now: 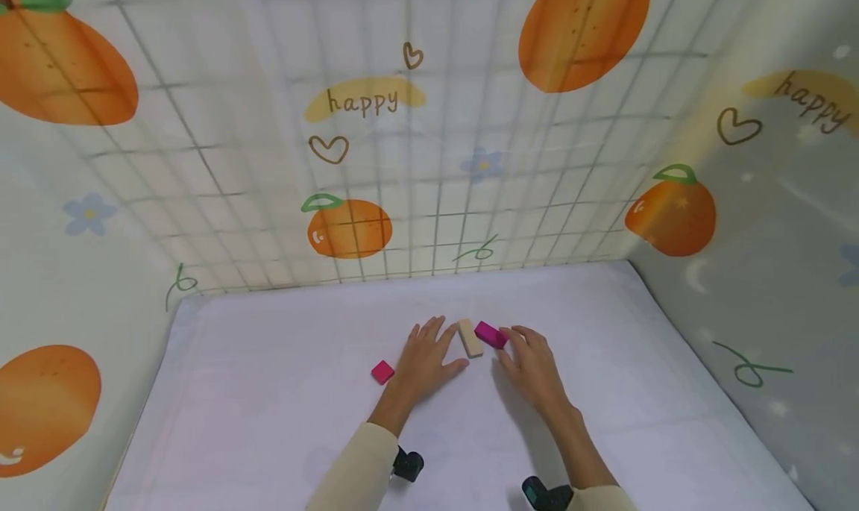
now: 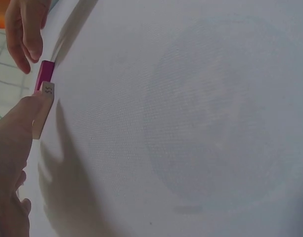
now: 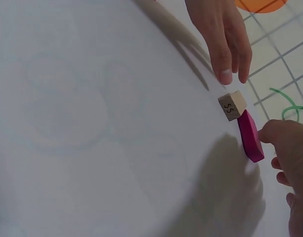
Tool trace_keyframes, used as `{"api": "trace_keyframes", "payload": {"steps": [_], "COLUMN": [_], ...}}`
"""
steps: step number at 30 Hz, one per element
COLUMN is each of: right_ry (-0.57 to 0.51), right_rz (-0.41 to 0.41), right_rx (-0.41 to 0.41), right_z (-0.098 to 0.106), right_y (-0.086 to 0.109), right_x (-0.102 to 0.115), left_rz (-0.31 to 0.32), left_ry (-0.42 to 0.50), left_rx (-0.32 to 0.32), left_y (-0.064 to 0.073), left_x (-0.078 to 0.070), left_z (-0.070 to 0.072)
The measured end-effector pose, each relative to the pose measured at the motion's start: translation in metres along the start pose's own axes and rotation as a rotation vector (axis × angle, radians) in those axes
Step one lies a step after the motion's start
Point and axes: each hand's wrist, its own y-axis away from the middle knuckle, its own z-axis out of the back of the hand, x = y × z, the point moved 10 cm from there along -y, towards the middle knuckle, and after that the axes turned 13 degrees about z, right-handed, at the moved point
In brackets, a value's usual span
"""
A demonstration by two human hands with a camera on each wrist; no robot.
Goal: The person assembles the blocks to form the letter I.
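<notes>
A plain wooden block lies on the white cloth, dark characters on its end face. Close beside it is a magenta block, one corner near the wooden one. My left hand is spread to the left of the wooden block, fingers loosely extended and thumb pointing toward its near end. On the other side, my right hand has its fingertips right at the outer end of the magenta block, fingers relaxed. A second, pinkish-red block lies just left of my left wrist.
The white cloth-covered table meets a printed fabric wall with oranges and grid lines at the back. Similar fabric hangs on the right. Dark wrist cameras sit by both cream sleeves.
</notes>
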Motion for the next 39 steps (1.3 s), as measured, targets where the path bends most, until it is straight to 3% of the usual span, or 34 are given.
{"api": "trace_keyframes", "payload": {"steps": [11, 19, 27, 39], "right_ry": [0.01, 0.028, 0.034, 0.067], "right_rz": [-0.028, -0.062, -0.034, -0.038], "right_rx": [0.037, 0.069, 0.051, 0.072], "right_z": [-0.011, -0.011, -0.01, -0.016], "right_y": [-0.01, -0.014, -0.018, -0.016], "right_x": [-0.009, -0.011, -0.013, -0.018], "left_rz": [0.009, 0.031, 0.061, 0.034], "left_ry": [-0.023, -0.004, 0.012, -0.013], "left_rx": [-0.045, -0.012, 0.022, 0.003], "left_y": [-0.013, -0.022, -0.029, -0.031], "left_x": [-0.004, -0.008, -0.008, -0.013], "left_z": [0.003, 0.004, 0.003, 0.002]}}
